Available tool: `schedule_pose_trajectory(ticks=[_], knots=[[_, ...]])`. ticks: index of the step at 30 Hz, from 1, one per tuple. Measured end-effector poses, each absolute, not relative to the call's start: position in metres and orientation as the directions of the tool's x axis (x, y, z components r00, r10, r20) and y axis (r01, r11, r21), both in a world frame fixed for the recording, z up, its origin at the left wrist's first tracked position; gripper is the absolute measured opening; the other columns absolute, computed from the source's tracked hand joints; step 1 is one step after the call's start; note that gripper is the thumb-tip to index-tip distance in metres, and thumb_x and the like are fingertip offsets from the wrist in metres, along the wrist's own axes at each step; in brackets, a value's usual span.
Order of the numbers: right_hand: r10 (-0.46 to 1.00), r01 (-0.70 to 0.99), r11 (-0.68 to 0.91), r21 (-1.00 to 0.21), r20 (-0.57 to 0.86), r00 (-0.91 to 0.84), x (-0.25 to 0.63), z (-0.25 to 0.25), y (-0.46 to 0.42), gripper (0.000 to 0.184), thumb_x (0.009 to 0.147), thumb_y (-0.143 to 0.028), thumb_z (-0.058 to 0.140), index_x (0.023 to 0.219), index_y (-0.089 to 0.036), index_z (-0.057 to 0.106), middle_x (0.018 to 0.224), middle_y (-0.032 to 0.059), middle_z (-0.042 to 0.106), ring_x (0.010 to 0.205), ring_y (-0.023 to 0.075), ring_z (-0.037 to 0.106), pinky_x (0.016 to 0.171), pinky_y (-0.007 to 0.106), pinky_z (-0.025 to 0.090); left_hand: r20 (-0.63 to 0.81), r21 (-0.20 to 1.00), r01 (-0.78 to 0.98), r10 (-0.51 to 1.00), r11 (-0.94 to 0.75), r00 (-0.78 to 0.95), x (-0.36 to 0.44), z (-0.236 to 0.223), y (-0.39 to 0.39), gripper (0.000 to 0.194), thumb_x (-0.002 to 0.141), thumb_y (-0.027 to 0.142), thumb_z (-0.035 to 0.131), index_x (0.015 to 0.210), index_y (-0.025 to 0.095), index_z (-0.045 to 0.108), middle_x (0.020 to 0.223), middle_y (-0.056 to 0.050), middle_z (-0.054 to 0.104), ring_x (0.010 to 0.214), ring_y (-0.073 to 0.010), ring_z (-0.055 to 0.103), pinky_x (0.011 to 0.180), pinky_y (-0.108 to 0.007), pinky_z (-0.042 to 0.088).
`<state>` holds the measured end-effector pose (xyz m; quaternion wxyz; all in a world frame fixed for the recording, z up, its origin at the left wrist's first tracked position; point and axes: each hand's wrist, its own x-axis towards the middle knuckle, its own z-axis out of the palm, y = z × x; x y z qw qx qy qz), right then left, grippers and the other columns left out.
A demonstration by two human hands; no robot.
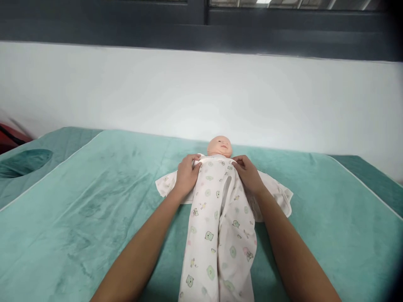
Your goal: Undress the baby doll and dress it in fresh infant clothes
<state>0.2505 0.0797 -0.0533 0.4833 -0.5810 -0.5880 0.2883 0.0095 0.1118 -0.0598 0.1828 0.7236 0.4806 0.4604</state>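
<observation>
Pinching printed cloth (207,197) beside neck of doll (220,146): my left hand (188,173), right hand (248,173) hold upper edges, narrow grip; I need even tension, chin clear.

Green-covered bed (94,235); on it doll (218,145) face up, white patterned garment (206,218).
</observation>
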Motion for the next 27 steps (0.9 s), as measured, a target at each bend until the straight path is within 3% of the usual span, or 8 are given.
schedule_pose_trajectory(ticks=[5, 11, 16, 18, 21, 24, 26, 27], knots=[[0.92, 0.382, 0.29, -0.878, 0.366, 0.142, 0.24, -0.048, 0.065, 0.027, 0.092, -0.044, 0.05, 0.103, -0.024, 0.065, 0.11, 0.005, 0.069, 0.105, 0.0224, 0.06, 0.092, 0.035, 0.044, 0.66, 0.526, 0.549, 0.719, -0.649, 0.218, 0.008, -0.061, 0.103, 0.02, 0.097, 0.027, 0.045, 0.109, 0.023, 0.061, 0.125, -0.005, 0.065, 0.13, -0.0211, 0.048, 0.113, -0.045, 0.036], [0.93, 0.407, 0.233, -0.883, 0.325, 0.171, 0.236, -0.045, 0.068, 0.026, 0.089, -0.046, 0.056, 0.098, -0.023, 0.064, 0.105, 0.0055, 0.068, 0.098, 0.0225, 0.06, 0.089, 0.036, 0.045, 0.553, 0.627, 0.536, 0.808, -0.566, 0.206, 0.01, -0.057, 0.105, 0.021, 0.097, 0.027, 0.045, 0.105, 0.023, 0.064, 0.12, -0.004, 0.067, 0.119, -0.0191, 0.057, 0.107, -0.04, 0.042], [0.764, 0.619, 0.319, -0.718, 0.581, 0.28, 0.223, -0.028, 0.038, 0.02, 0.092, -0.041, 0.053, 0.084, -0.023, 0.056, 0.092, 0.0053, 0.059, 0.086, 0.02, 0.054, 0.082, 0.035, 0.043, 0.59, 0.617, 0.581, 0.8, -0.531, 0.106, 0.008, -0.063, 0.096, 0.023, 0.094, 0.021, 0.046, 0.111, 0.023, 0.06, 0.124, -0.006, 0.063, 0.124, -0.0204, 0.051, 0.111, -0.041, 0.038], [0.788, 0.634, 0.324, -0.702, 0.571, 0.229, 0.216, -0.026, 0.004, 0.027, 0.095, -0.039, 0.051, 0.074, -0.023, 0.049, 0.076, 0.0013, 0.052, 0.072, 0.0171, 0.049, 0.071, 0.032, 0.041, 0.623, 0.618, 0.566, 0.779, -0.547, 0.073, 0.005, -0.067, 0.087, 0.023, 0.094, 0.021, 0.044, 0.111, 0.023, 0.06, 0.126, -0.007, 0.061, 0.126, -0.0206, 0.049, 0.113, -0.042, 0.036], [0.867, 0.622, 0.384, -0.682, 0.499, 0.013, 0.21, -0.041, -0.07, 0.031, 0.096, -0.033, 0.052, 0.068, -0.022, 0.045, 0.065, -0.0013, 0.047, 0.063, 0.015, 0.046, 0.061, 0.031, 0.036, 0.638, 0.604, 0.59, 0.769, -0.536, 0.047, 0.0, -0.072, 0.069, 0.026, 0.093, 0.017, 0.041, 0.109, 0.023, 0.06, 0.125, -0.007, 0.061, 0.125, -0.0206, 0.049, 0.112, -0.042, 0.036], [0.836, 0.61, 0.479, -0.632, 0.54, -0.096, 0.207, -0.071, -0.15, 0.022, 0.092, -0.024, 0.058, 0.072, -0.022, 0.049, 0.067, -0.0007, 0.05, 0.063, 0.0151, 0.049, 0.06, 0.03, 0.039, 0.582, 0.627, 0.614, 0.812, -0.48, 0.04, -0.007, -0.078, 0.048, 0.026, 0.088, 0.015, 0.041, 0.103, 0.022, 0.062, 0.112, -0.007, 0.065, 0.114, -0.0213, 0.055, 0.104, -0.04, 0.042], [0.865, 0.646, 0.445, -0.62, 0.484, -0.131, 0.204, -0.088, -0.193, 0.007, 0.089, -0.023, 0.062, 0.085, -0.022, 0.056, 0.084, 0.0039, 0.06, 0.076, 0.0187, 0.057, 0.066, 0.033, 0.046, 0.492, 0.663, 0.61, 0.867, -0.433, 0.079, -0.011, -0.083, 0.035, 0.025, 0.086, 0.016, 0.042, 0.099, 0.021, 0.063, 0.105, -0.007, 0.066, 0.104, -0.022, 0.058, 0.096, -0.04, 0.046], [0.879, 0.668, 0.414, -0.618, 0.461, -0.119, 0.201, -0.094, -0.209, 0.009, 0.088, -0.022, 0.062, 0.097, -0.023, 0.059, 0.096, 0.007, 0.063, 0.086, 0.0218, 0.06, 0.073, 0.036, 0.049, 0.436, 0.674, 0.612, 0.892, -0.414, 0.123, -0.012, -0.085, 0.029, 0.024, 0.085, 0.017, 0.043, 0.098, 0.02, 0.064, 0.103, -0.007, 0.067, 0.101, -0.0223, 0.059, 0.093, -0.04, 0.047]])
